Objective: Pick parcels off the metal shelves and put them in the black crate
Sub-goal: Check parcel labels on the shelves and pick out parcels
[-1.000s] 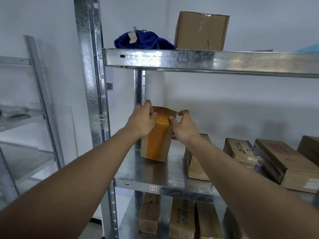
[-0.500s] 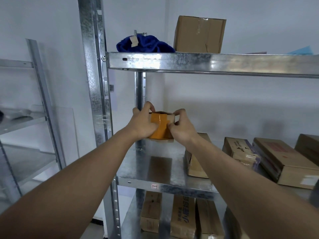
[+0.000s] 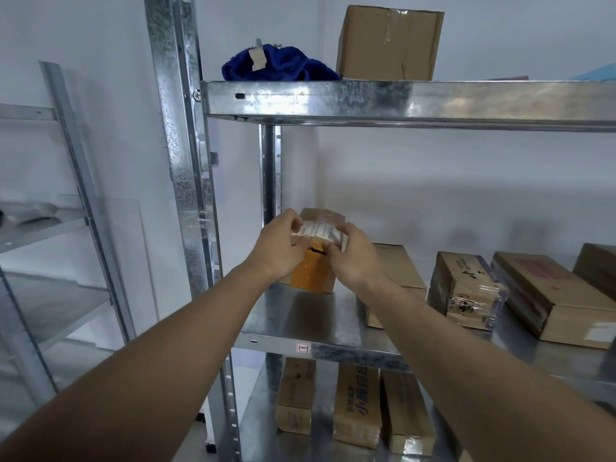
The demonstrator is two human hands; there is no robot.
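Pick step: left hand (image 3: pixel 278 250) and right hand (image 3: pixel 352 256) both clasped small parcel (image 3: pixel 313 271) (crate unseen); next, carry it out.

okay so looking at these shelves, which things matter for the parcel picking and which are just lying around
Job: small taped parcel held by left hand and right hand; other parcels on the middle shelf. The crate isn't in view.
Lying about: blue cloth, side rack.

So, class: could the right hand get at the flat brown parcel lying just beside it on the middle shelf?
Probably yes: the flat parcel lies uncovered beside the right hand, though that hand is busy gripping the orange-taped parcel.
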